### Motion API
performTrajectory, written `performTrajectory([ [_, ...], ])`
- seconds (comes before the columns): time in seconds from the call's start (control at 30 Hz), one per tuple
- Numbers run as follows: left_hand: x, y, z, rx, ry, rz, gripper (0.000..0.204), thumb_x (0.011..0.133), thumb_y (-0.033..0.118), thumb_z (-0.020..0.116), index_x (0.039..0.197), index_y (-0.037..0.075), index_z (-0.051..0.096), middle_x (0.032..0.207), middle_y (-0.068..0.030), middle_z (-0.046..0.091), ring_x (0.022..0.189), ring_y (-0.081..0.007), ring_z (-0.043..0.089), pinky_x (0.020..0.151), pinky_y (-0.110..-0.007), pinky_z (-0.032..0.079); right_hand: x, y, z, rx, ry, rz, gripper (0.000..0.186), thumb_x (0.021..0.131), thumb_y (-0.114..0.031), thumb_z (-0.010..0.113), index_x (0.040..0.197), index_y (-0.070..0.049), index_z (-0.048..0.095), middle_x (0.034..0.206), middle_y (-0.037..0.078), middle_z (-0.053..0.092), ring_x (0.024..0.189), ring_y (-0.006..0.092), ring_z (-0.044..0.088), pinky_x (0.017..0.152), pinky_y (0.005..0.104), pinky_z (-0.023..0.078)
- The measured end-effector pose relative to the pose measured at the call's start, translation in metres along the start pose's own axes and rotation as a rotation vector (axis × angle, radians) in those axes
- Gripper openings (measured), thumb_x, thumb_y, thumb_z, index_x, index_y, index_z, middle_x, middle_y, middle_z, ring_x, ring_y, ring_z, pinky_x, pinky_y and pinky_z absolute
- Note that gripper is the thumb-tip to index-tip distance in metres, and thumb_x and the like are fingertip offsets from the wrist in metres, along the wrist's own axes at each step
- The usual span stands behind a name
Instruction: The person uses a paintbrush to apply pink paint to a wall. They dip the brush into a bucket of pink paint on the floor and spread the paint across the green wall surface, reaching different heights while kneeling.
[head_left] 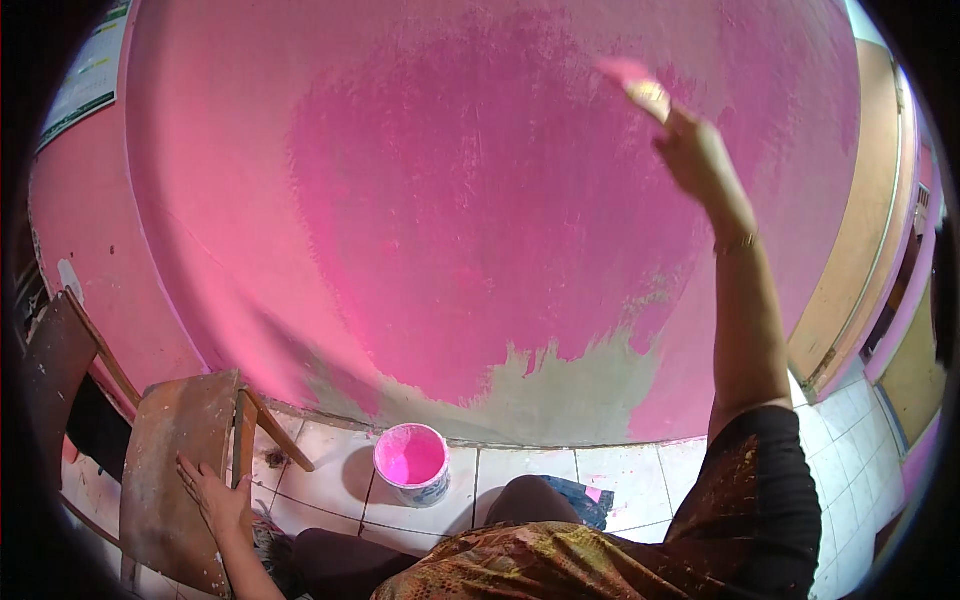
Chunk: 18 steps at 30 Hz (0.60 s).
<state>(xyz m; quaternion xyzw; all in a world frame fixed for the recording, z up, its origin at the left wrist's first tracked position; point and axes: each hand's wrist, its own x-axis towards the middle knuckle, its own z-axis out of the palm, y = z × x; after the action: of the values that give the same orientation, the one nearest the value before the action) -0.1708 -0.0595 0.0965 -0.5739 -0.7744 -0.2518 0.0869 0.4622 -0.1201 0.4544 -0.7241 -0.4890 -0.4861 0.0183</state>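
Note:
High on the right, my right hand (pixel 696 160) is closed round the handle of a paintbrush (pixel 650 98). Its pink-coated bristles point up and left at the wall (pixel 480 210); whether they touch it I cannot tell. A broad patch of darker pink paint covers the middle of the wall, over lighter pink and a bare grey strip low down. At lower left my left hand (pixel 217 503) rests flat on the seat of a worn wooden chair (pixel 165 440), fingers apart. On the floor between my hands stands a white bucket (pixel 412 465) with bright pink paint in it.
White floor tiles (pixel 525 475) run along the wall's foot. A blue cloth or sheet-like thing (pixel 588 500) lies beside my knee. A wooden door frame (pixel 850 240) stands at the right. A poster (pixel 85 75) hangs at upper left.

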Motion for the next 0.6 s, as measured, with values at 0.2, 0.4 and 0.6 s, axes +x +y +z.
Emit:
performTrajectory([
  [0.2, 0.001, -0.004, 0.009, -0.007, 0.013, -0.001, 0.078, 0.059, 0.025, 0.085, 0.116, -0.015, 0.049, 0.150, -0.0274, 0.014, 0.138, -0.0454, 0.018, 0.113, -0.052, 0.021, 0.042, 0.017, 0.033, 0.511, 0.128, 0.542, 0.051, 0.093, -0.015, 0.044, 0.137, 0.009, 0.032, 0.099, 0.025, 0.064, 0.090, 0.0383, 0.065, 0.076, 0.0454, 0.053],
  [0.4, 0.000, -0.001, 0.002, 0.041, -0.020, 0.001, 0.080, 0.059, 0.026, 0.084, 0.118, -0.014, 0.048, 0.150, -0.0274, 0.014, 0.137, -0.0463, 0.019, 0.113, -0.052, 0.022, -0.069, -0.038, 0.095, 0.399, -0.087, 0.224, 0.055, 0.090, -0.009, 0.035, 0.133, 0.022, 0.023, 0.081, 0.025, 0.064, 0.074, 0.0373, 0.065, 0.067, 0.0448, 0.052],
  [0.6, 0.000, -0.008, 0.010, 0.050, 0.005, 0.018, 0.075, 0.059, 0.027, 0.085, 0.113, -0.011, 0.050, 0.149, -0.0277, 0.015, 0.137, -0.0457, 0.020, 0.113, -0.051, 0.022, -0.139, -0.040, 0.098, 0.505, -0.602, 0.057, 0.035, 0.087, -0.013, 0.057, 0.115, 0.006, 0.051, 0.083, 0.019, 0.065, 0.079, 0.0352, 0.065, 0.066, 0.0457, 0.050],
])
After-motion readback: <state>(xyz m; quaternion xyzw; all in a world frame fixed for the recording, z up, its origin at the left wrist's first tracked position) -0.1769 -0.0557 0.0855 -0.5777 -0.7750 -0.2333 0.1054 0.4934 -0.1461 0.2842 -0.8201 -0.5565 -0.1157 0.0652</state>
